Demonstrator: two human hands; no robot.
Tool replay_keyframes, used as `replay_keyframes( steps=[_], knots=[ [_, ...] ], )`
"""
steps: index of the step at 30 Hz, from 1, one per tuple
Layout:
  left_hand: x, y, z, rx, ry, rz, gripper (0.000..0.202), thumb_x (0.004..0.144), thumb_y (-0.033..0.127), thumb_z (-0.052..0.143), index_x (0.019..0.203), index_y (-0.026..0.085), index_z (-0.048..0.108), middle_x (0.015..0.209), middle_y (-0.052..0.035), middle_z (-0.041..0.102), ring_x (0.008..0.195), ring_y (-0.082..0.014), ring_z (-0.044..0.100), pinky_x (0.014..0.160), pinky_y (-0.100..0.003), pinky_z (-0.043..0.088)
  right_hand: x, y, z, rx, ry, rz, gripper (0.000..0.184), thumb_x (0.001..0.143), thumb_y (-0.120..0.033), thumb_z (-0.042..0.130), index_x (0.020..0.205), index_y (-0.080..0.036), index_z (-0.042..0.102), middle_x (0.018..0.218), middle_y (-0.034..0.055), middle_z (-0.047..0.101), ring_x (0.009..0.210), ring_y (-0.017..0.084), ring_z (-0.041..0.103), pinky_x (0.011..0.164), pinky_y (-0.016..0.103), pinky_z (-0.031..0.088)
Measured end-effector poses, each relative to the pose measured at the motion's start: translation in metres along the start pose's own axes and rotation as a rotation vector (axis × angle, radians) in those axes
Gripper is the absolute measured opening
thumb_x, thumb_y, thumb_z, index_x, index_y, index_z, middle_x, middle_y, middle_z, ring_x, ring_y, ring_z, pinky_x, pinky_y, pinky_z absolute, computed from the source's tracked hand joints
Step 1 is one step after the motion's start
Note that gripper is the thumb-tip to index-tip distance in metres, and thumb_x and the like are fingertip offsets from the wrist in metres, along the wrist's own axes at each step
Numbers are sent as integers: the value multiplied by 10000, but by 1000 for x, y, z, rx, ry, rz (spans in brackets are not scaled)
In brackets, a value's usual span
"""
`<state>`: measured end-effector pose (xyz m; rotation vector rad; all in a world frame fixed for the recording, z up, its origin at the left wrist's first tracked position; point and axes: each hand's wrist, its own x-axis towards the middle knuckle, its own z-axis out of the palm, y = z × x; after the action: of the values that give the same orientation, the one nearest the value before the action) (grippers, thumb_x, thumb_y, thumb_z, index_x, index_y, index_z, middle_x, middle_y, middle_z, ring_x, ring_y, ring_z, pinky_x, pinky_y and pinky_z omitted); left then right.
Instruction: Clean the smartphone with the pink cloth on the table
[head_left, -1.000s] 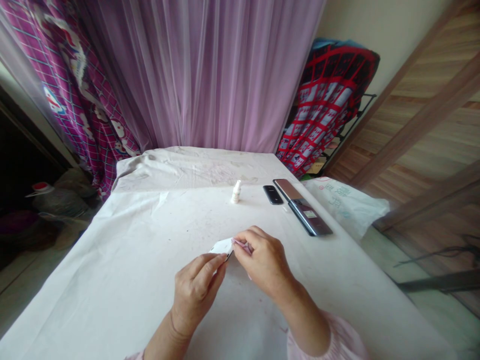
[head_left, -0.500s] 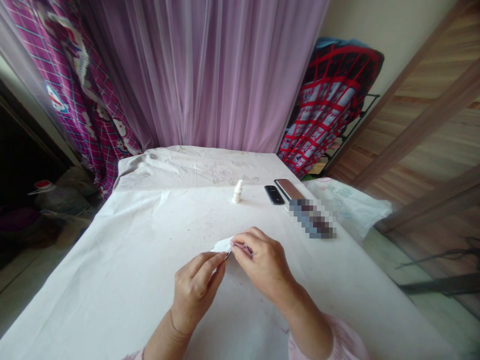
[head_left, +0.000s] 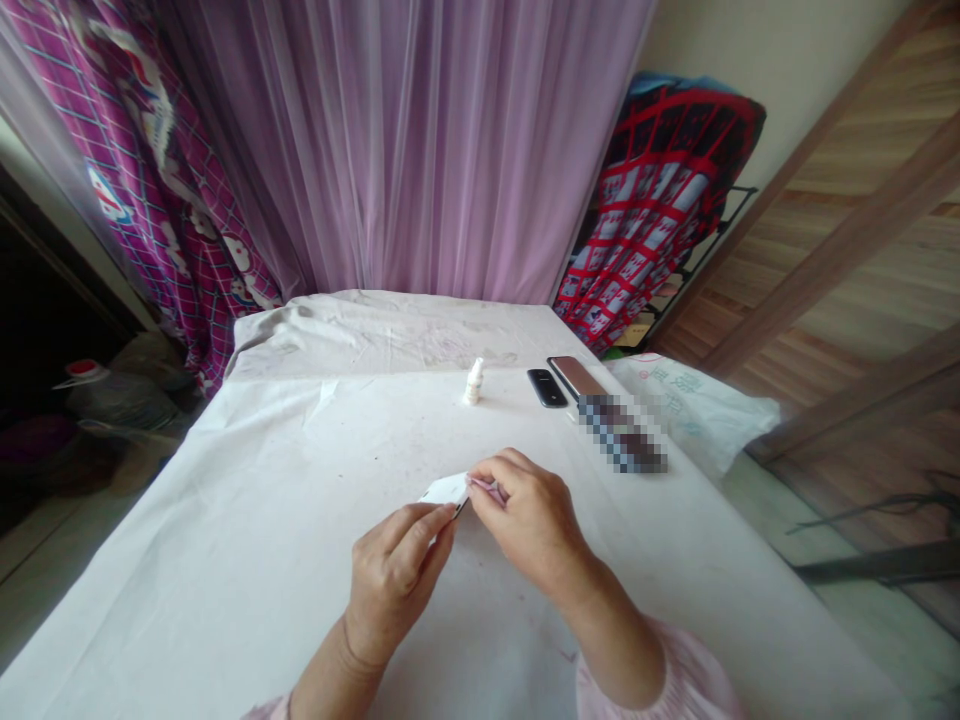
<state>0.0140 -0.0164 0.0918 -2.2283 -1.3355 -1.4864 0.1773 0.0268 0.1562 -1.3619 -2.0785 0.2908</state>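
My left hand [head_left: 401,560] is closed on the near left edge of a flat white phone [head_left: 448,488], thumb on top and fingers beneath. The phone is tilted above the table, and a dark strip shows along its near side. At its right edge, my right hand [head_left: 529,505] pinches a small pink cloth [head_left: 489,489] against the phone. Most of the cloth is hidden by the fingers. Beyond the hands, a small white bottle [head_left: 474,384] stands upright on the table.
A white cloth covers the table [head_left: 225,560]. At the back right lie a small black phone [head_left: 547,388], a longer phone with a pinkish face [head_left: 576,377] and a pixelated item [head_left: 624,434]. A plastic bag [head_left: 705,405] hangs by the right edge. Purple curtains [head_left: 420,150] close off the back.
My right fingertips have shifted slightly along the phone's right edge with the pink cloth. My left hand keeps its hold. The view has moved very slightly.
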Motion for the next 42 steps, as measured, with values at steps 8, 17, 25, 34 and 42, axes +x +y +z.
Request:
replay_keyframes(
  steps=[8,17,25,34,42],
  knots=[
    [2,1,0,2,7,4,184,901,131,596,1066,206,622,834,-14,722,712,-108,704,676,-180,557,1,-2,0,-19,-9,8,120,802,-140,613,771,-236,678,770,-15,668,674,124,617,631,214,408],
    [0,-2,0,-19,-5,-3,206,892,111,616,1081,195,616,849,-27,718,739,-115,702,696,-189,556,3,5,2,63,13,3,132,826,-137,606,791,-230,693,782,-10,667,667,116,616,641,206,436],
    [2,-1,-2,-16,27,-22,181,902,133,607,1066,207,619,835,-14,717,717,-109,702,661,-178,556,-15,0,10,178,45,-172,184,887,-146,558,923,-232,717,873,31,670,824,145,643,780,231,493],
    [-3,-3,0,-29,4,-23,216,883,95,626,1081,179,617,857,-27,707,749,-106,694,687,-174,541,-8,13,11,146,98,-129,185,898,-179,568,926,-236,741,847,29,662,784,136,637,748,223,489],
    [-1,-6,-2,-40,21,-70,198,879,97,624,1053,192,625,849,-21,699,736,-103,687,673,-169,538,7,27,22,401,107,42,181,864,-237,567,870,-202,744,838,40,691,770,147,646,700,238,481]
  ],
)
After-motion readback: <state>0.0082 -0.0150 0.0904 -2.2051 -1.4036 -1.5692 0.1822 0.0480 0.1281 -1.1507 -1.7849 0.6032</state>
